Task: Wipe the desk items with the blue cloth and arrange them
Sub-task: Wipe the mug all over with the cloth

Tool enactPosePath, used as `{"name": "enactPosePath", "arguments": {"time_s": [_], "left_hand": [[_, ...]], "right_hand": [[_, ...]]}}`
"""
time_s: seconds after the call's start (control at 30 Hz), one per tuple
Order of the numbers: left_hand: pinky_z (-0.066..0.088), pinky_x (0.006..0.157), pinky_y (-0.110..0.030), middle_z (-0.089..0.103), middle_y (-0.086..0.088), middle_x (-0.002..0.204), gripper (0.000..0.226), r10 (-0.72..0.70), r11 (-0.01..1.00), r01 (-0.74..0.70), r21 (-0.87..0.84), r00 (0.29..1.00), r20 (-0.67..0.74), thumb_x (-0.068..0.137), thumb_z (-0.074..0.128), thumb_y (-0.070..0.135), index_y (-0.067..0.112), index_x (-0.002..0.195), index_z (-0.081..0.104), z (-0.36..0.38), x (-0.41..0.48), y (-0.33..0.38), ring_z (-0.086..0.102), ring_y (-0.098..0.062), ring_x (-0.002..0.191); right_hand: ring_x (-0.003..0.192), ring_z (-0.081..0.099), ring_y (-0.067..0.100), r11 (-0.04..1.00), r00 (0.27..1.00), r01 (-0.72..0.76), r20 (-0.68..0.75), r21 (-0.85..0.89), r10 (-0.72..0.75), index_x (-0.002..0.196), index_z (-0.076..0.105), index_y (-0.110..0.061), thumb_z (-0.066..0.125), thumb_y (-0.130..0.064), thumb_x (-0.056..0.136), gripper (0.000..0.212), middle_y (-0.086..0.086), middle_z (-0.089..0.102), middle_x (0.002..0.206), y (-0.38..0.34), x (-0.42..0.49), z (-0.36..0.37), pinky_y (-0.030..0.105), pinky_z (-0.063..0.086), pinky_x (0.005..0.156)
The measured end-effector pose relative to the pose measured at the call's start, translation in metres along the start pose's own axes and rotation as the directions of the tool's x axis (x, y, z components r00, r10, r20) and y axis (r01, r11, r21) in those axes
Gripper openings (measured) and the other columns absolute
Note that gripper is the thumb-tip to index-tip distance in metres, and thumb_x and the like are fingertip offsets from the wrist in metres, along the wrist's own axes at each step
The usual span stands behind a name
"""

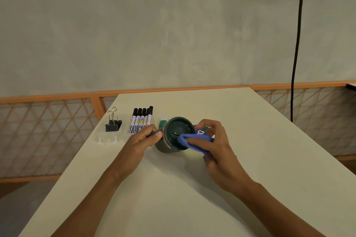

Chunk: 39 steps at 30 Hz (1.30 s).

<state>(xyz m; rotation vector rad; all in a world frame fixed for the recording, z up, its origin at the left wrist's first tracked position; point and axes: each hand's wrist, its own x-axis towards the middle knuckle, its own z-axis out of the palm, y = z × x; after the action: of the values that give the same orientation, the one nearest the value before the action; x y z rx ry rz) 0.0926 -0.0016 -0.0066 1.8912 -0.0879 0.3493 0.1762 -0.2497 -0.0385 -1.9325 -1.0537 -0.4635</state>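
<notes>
A dark grey mug (174, 132) is tilted with its mouth toward me, above the white desk (192, 188). My left hand (142, 138) grips the mug's handle. My right hand (213, 142) holds the blue cloth (194, 138) and presses it against the mug's rim and inner wall. Several black-capped markers (141, 120) lie side by side to the left of the mug. Two black binder clips (113, 124) sit in a clear tray (107, 138) further left. A small green-and-white item (163, 121) shows just behind the mug. A purple packet (202, 131) is partly hidden under my right fingers.
The desk's left edge runs diagonally close to the clip tray. Behind the desk stands an orange-framed lattice railing (57, 121) and a grey wall. A black cable (296, 44) hangs down at the right.
</notes>
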Motion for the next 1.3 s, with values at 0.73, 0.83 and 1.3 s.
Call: {"name": "enactPosePath", "arguments": {"time_s": [0.73,0.83,1.3], "left_hand": [[0.034,0.070,-0.018,0.041,0.008,0.079,0.040,0.015,1.000,-0.014,-0.016,0.999,0.036,0.109,0.053,0.017,0.031,0.072,0.050,0.009,0.003,0.006,0.039,-0.009,0.077],[0.035,0.070,-0.018,0.042,0.009,0.079,0.040,0.013,0.999,-0.012,-0.033,0.999,0.038,0.109,0.054,0.017,0.031,0.072,0.052,0.010,0.004,0.007,0.040,-0.009,0.077],[0.028,0.074,-0.031,0.033,0.005,0.077,0.039,0.005,1.000,-0.005,-0.009,1.000,-0.003,0.104,0.057,0.028,0.034,0.069,0.043,0.006,0.008,0.010,0.032,-0.016,0.078]], "right_hand": [[0.120,0.051,0.032,0.820,0.976,0.215,0.107,-0.531,-0.187,0.107,0.071,-0.037,0.058,0.015,0.065,0.068,0.003,0.046,0.146,-0.016,0.015,-0.013,0.046,0.039,0.084],[0.120,0.052,0.033,0.810,0.978,0.211,0.115,-0.547,-0.177,0.103,0.071,-0.037,0.056,0.012,0.064,0.064,0.003,0.045,0.147,-0.017,0.018,-0.010,0.046,0.039,0.083],[0.121,0.048,0.030,0.847,0.983,0.182,0.097,-0.500,-0.154,0.112,0.072,-0.042,0.067,0.017,0.056,0.081,0.005,0.045,0.154,-0.010,0.018,-0.018,0.045,0.041,0.086]]}}
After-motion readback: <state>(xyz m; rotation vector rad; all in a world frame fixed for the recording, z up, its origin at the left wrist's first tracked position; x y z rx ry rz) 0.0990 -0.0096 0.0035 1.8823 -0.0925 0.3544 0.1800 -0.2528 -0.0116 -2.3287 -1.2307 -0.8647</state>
